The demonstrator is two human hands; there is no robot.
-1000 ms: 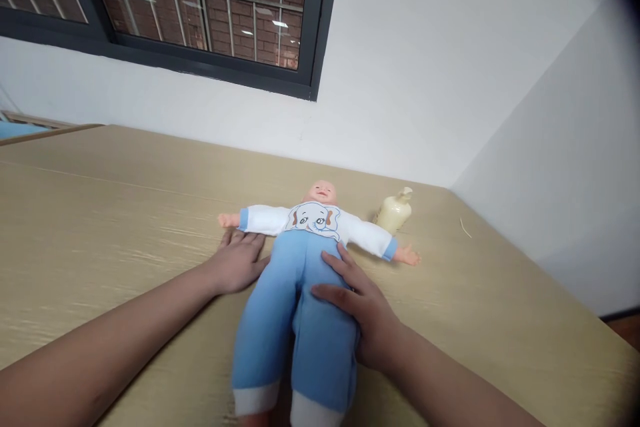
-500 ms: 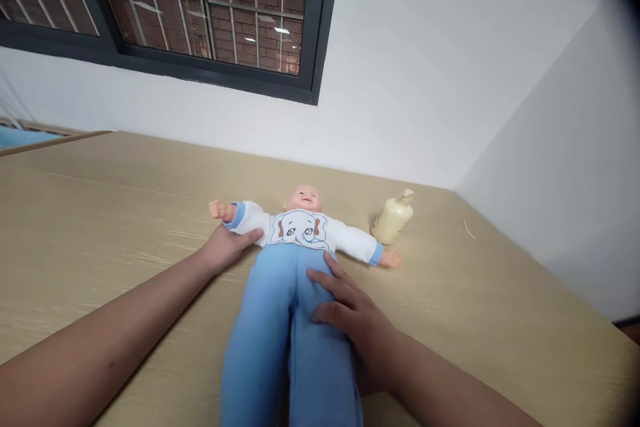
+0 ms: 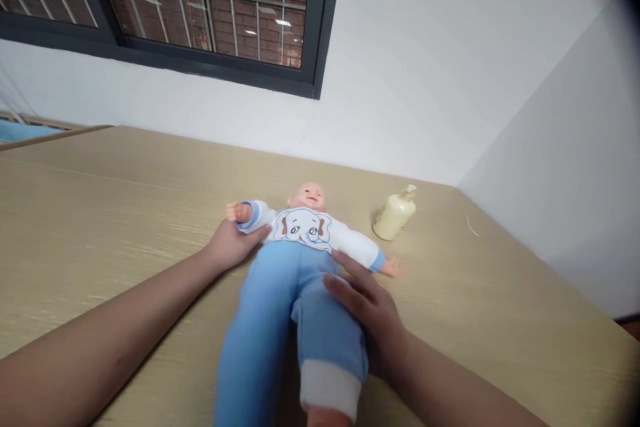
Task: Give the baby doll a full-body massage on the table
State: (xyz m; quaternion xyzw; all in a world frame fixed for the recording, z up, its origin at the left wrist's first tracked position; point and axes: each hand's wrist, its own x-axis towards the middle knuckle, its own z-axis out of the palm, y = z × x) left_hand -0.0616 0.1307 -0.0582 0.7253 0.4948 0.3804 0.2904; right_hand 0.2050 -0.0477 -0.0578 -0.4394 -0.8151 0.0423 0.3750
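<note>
A baby doll [image 3: 273,290] lies face up on the table, its head away from me. It wears a white top with an elephant face [image 3: 304,225] and light blue trousers. My left hand [image 3: 237,243] grips the doll's side beneath its raised arm; the thumb rests along the body and the other fingers are hidden. On the opposite side my right hand [image 3: 375,310] curves round the hip and upper leg, with its lower fingers out of sight. The leg beside it is bent up, showing a white cuff [image 3: 331,387] and part of a foot.
A cream pump bottle [image 3: 395,213] stands on the wooden table [image 3: 125,213] beyond the doll's outstretched arm. Farther right lies a thin pale strand [image 3: 471,227]. A white wall [image 3: 400,93] and a dark-framed barred window [image 3: 210,67] rise behind.
The leg under my right hand has bent up, bringing its cuff into view. My right hand has shifted slightly right; my left hand and the doll's arm beside it have moved inward.
</note>
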